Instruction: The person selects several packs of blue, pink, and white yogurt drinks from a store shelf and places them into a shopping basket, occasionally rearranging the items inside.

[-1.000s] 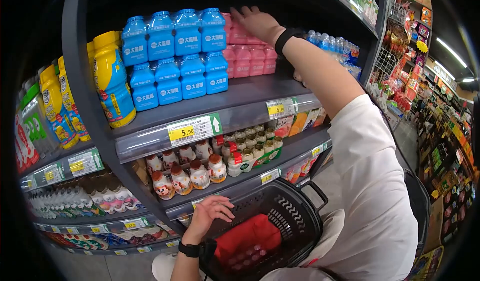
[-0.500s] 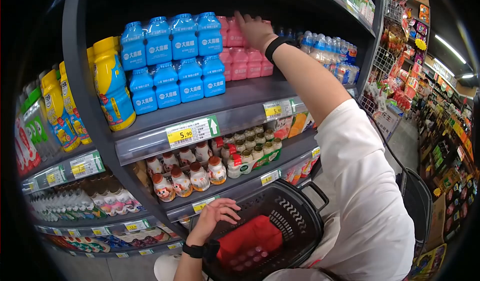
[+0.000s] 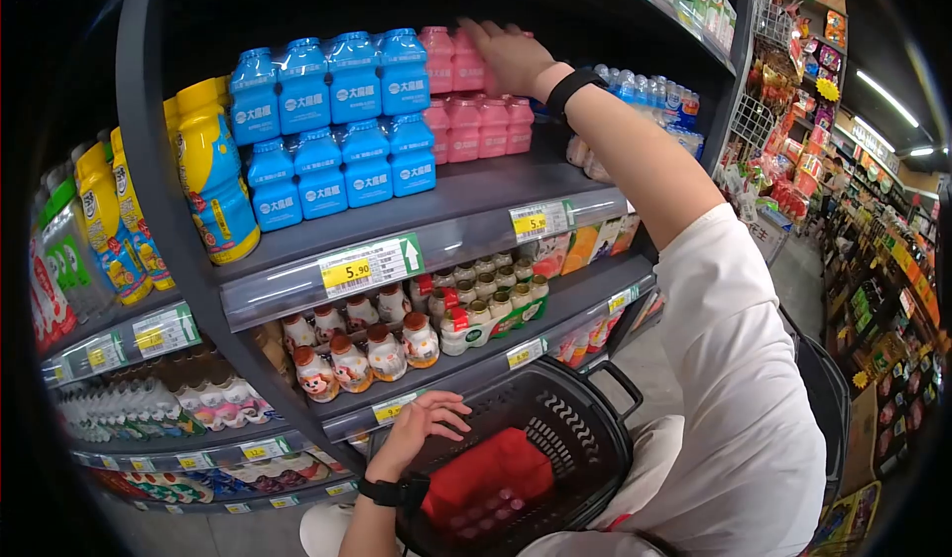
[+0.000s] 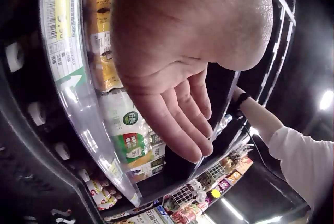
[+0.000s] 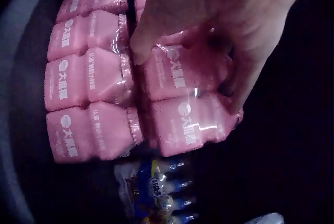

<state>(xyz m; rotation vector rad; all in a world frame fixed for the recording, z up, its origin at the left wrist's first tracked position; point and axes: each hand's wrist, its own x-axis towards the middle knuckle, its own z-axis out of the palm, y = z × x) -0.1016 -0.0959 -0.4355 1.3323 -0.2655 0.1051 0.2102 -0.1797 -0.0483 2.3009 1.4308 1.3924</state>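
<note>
My right hand [image 3: 514, 59] reaches to the upper pack of pink drink bottles [image 3: 436, 59]. In the right wrist view it grips that pack [image 5: 182, 125], thumb at the bottles' lower front and fingers around the cap end. Directly beneath sits another pink pack [image 5: 78, 130], wrapped in clear film. Blue bottle packs [image 3: 342, 86], two layers high, stand left of the pink ones. My left hand [image 3: 421, 433] hovers over the black shopping basket [image 3: 570, 413] with its fingers loosely extended, holding nothing. A red item [image 3: 491, 473] lies inside the basket.
Large yellow bottles [image 3: 213, 175] stand beyond the shelf post [image 3: 164, 140]. Small bottles in clear wrap [image 3: 640, 86] sit to the right. A price rail [image 3: 367, 269] edges this shelf; dog-printed bottles [image 3: 352, 359] and a jar-shaped multipack [image 3: 491, 319] fill the one below.
My right hand stays at the upper pink pack, its fingers and wrist shifting slightly over it. The left hand keeps hovering over the basket. The head view has shifted a little.
</note>
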